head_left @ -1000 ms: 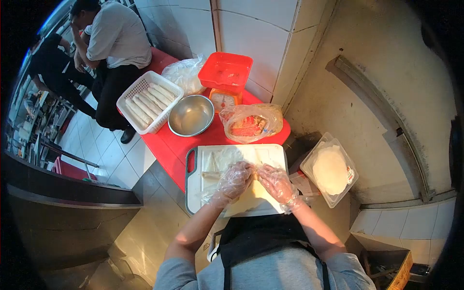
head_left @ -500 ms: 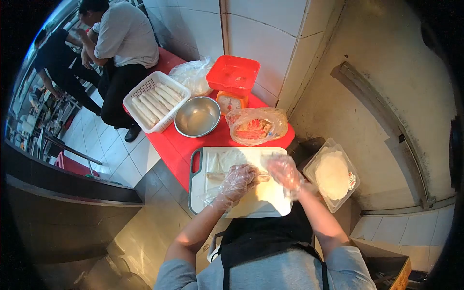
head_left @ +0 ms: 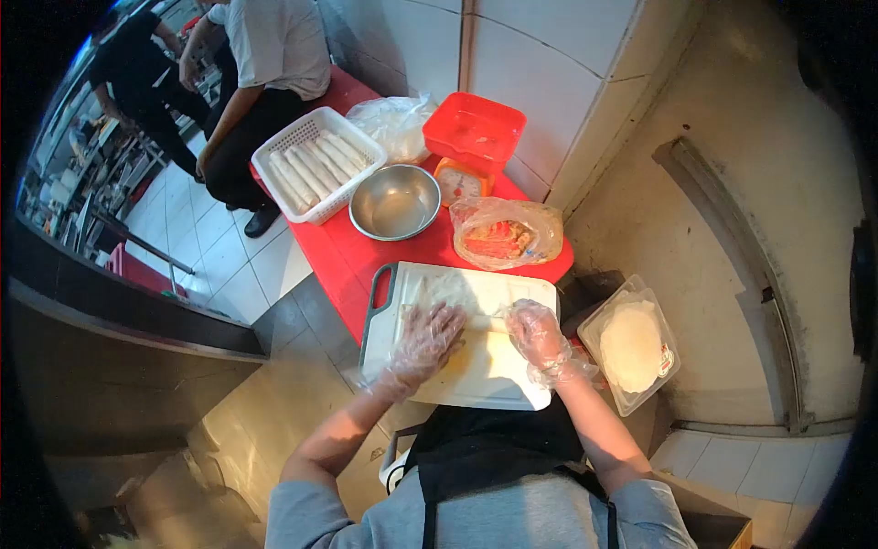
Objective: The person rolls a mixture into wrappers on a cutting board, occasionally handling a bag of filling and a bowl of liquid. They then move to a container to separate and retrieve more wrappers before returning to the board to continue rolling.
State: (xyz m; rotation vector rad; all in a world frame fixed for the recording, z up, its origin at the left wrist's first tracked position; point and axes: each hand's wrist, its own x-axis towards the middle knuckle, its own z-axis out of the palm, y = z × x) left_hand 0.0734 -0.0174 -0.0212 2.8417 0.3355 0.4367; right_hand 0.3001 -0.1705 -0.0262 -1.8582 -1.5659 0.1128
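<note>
A thin pale wrapper roll (head_left: pixel 487 324) lies crosswise on the white cutting board (head_left: pixel 494 384). My left hand (head_left: pixel 428 339), in a clear plastic glove, rests flat over the roll's left end with its fingers stretched out. At the other end, my right hand (head_left: pixel 538 335), also gloved, curls its fingers on the roll; the fingertips are partly hidden. A translucent flat sheet (head_left: pixel 448 288) is spread on the board beyond the roll.
Several finished rolls (head_left: pixel 315 169) sit in a white basket (head_left: pixel 274 203). Beside it are a steel bowl (head_left: pixel 395 203), an orange scale (head_left: pixel 460 183) with a red tray (head_left: pixel 476 128), and a bag of orange filling (head_left: pixel 503 240). Round wrappers (head_left: pixel 631 343) lie at right. A seated person (head_left: pixel 274 55) is at left.
My right hand has come down onto the roll's right end. My left hand has flattened and shifted slightly left. The roll now lies stretched between both hands. The camera view has shifted.
</note>
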